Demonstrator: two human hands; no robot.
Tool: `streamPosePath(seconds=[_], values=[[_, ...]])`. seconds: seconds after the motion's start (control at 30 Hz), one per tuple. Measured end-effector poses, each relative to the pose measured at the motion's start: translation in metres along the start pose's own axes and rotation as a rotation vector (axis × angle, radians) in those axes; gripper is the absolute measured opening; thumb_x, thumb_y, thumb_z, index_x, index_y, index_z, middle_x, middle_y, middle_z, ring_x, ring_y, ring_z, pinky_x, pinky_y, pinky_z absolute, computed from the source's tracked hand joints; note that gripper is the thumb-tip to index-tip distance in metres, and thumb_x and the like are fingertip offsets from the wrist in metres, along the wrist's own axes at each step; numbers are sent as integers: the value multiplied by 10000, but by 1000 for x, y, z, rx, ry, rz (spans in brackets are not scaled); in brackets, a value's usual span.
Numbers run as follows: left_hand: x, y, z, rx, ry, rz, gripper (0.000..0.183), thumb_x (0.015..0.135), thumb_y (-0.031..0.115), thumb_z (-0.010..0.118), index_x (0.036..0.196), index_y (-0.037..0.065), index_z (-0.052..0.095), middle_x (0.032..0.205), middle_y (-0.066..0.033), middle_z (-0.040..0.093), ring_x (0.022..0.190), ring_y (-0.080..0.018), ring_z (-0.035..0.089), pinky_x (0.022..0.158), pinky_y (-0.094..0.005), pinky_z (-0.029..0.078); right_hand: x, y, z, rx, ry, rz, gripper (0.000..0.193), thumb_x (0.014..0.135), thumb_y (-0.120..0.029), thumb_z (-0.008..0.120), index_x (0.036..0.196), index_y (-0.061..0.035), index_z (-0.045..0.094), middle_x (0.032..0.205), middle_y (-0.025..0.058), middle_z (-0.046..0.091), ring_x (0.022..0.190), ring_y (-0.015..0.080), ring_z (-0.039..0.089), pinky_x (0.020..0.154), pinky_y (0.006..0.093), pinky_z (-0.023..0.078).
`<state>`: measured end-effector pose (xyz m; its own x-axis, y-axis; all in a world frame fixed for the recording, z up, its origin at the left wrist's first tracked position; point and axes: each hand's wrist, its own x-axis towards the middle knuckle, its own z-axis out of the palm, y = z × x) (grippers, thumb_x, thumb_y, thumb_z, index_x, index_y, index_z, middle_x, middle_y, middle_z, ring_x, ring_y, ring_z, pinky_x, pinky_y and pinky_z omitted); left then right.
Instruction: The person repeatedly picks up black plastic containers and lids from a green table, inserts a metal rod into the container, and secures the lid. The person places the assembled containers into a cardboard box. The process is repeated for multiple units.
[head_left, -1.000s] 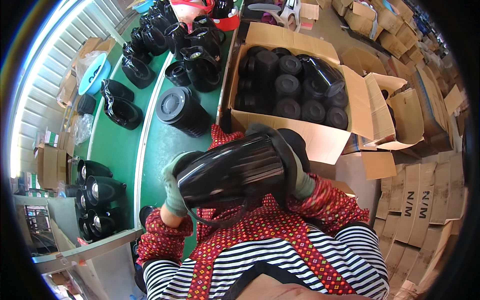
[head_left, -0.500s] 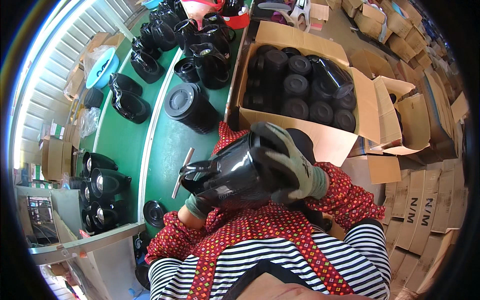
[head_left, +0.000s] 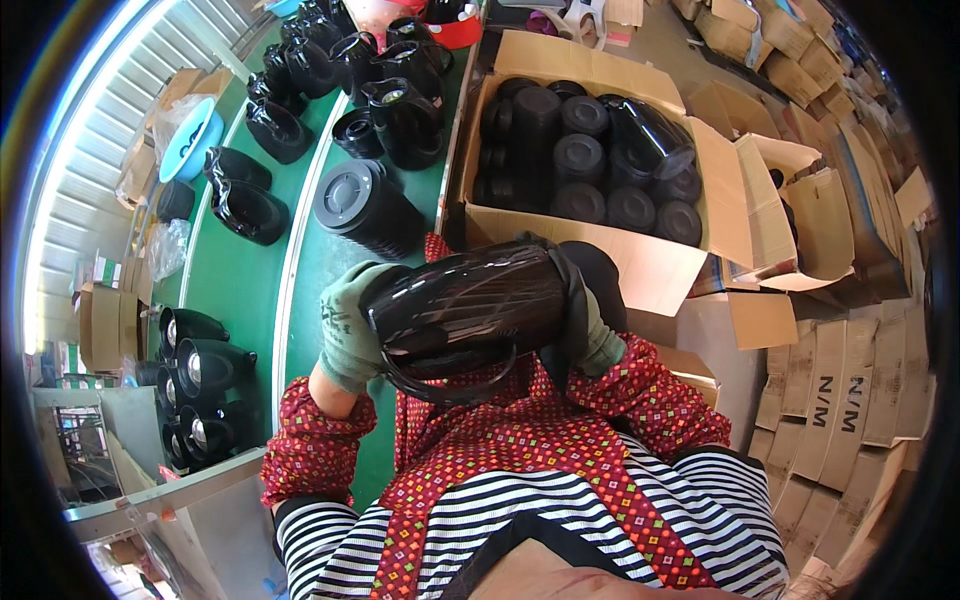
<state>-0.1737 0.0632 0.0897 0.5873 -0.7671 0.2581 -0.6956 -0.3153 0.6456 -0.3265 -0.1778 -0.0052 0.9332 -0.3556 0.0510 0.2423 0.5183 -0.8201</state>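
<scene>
Holding a black jug (head_left: 465,305) in both hands (head_left: 350,325).

Grey-green knit gloves (head_left: 603,350) cover both hands (head_left: 350,325), the left glove dark-printed on its back, while red sleeves (head_left: 318,440) and a matching apron (head_left: 490,435), both multicolour diamond-patterned, overlie a black-and-white striped top (head_left: 500,488) with a black neckline (head_left: 525,525).

Bold dark lettering (head_left: 823,400), turned sideways, printed alike on two neighbouring panels of flat brown cartons (head_left: 800,388) at right; dark mark (head_left: 336,309) on left glove (head_left: 352,335) too small to read.
</scene>
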Motion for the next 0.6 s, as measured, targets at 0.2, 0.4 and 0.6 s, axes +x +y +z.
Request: streamPosePath(seconds=[0.2, 0.4, 0.6], values=[[-6, 45, 17, 632, 147, 381, 603, 684, 228, 815, 1272, 111, 741, 1288, -121, 670, 1063, -333, 666, 832, -441, 579, 50, -38, -23, -346, -290, 316, 438, 1140, -312, 427, 1386, -15, 634, 1298, 103, 715, 1185, 206, 677, 1071, 362, 535], [-44, 66, 65, 287, -169, 690, 450, 865, 172, 675, 1309, 124, 727, 1443, -188, 572, 1296, -376, 585, 1002, -421, 576, 69, -41, 0, 242, -32, 675, 624, 1105, -507, 444, 1292, 32, 698, 1236, 165, 754, 1092, 267, 732, 1052, 397, 563], [-82, -21, 54, -97, -57, 321, 943, 728, 257, 931, 1523, -12, 502, 1558, -299, 447, 1449, -462, 465, 1193, -499, 395, 55, 30, -50, 99, -44, 443, 547, 1098, -417, 501, 900, 28, 750, 1004, 181, 776, 934, 303, 738, 925, 436, 597]])
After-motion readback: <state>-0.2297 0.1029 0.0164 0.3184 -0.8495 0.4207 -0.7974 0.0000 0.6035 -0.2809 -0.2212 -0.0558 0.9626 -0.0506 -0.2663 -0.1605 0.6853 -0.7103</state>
